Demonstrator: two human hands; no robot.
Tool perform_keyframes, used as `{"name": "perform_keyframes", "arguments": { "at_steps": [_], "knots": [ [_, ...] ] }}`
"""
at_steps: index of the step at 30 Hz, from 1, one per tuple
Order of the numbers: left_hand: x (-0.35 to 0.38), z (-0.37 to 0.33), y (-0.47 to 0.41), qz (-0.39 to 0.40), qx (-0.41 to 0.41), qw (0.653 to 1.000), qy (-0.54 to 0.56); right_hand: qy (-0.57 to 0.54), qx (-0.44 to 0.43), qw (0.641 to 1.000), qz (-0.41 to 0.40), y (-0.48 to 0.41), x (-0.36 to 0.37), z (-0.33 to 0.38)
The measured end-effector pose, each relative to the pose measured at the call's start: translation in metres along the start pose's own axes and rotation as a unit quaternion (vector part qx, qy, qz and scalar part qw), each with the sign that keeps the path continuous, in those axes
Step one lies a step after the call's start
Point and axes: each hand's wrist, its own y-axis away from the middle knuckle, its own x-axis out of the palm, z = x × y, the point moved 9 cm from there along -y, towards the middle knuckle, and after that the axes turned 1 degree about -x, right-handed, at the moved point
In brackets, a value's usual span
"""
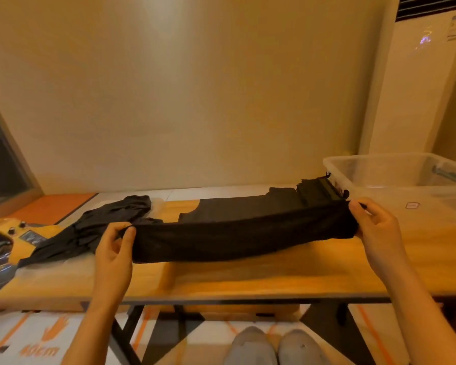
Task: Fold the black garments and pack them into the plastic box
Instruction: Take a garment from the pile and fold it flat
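Folding long black garment on table

Pinching left end of the black garment (237, 238) between thumb and fingers of left hand (113, 248); pinching right end the same way with right hand (377, 233). Holding near edge lifted and stretched between both grips, just above wooden table (248, 277), with far half lying flat on it. Parking right end just beside plastic box (395, 188) at table right. Leaving second black garment (98, 222) crumpled at table left, touched by neither hand. Judging fabric thin, light, limp: sagging mid-span, likely bunching or slipping on losing tension. Judging best hold at the end corners, pinched firmly, pulling taut before laying fold down.
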Motion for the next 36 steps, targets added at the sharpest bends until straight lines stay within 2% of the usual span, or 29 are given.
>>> {"name": "perform_keyframes", "arguments": {
  "at_steps": [6, 14, 19, 23, 27, 31, 36],
  "knots": [
    [-0.015, 0.005, 0.071, -0.01, -0.011, 0.999, -0.028, 0.005, 0.036, 0.999, -0.01, 0.068, -0.029, -0.026],
    [-0.022, 0.006, 0.105, -0.025, -0.038, 0.999, -0.028, 0.009, 0.056, 0.998, 0.007, 0.096, -0.032, -0.029],
    [-0.017, 0.0, 0.104, -0.015, -0.042, 0.999, -0.03, -0.004, 0.094, 0.995, 0.026, 0.099, -0.025, -0.035],
    [-0.015, 0.002, 0.1, -0.011, -0.049, 0.998, -0.034, 0.003, 0.102, 0.992, 0.071, 0.104, -0.019, -0.034],
    [-0.014, 0.006, 0.096, -0.006, -0.046, 0.998, -0.035, -0.005, 0.111, 0.993, 0.037, 0.103, -0.024, -0.033],
    [-0.018, 0.014, 0.083, -0.01, -0.036, 0.998, -0.048, 0.031, 0.092, 0.995, 0.009, 0.092, -0.026, -0.026],
    [-0.008, 0.012, 0.038, 0.011, -0.013, 0.998, -0.065, 0.048, 0.069, 0.996, -0.012, 0.043, -0.014, -0.015]
  ]
}}
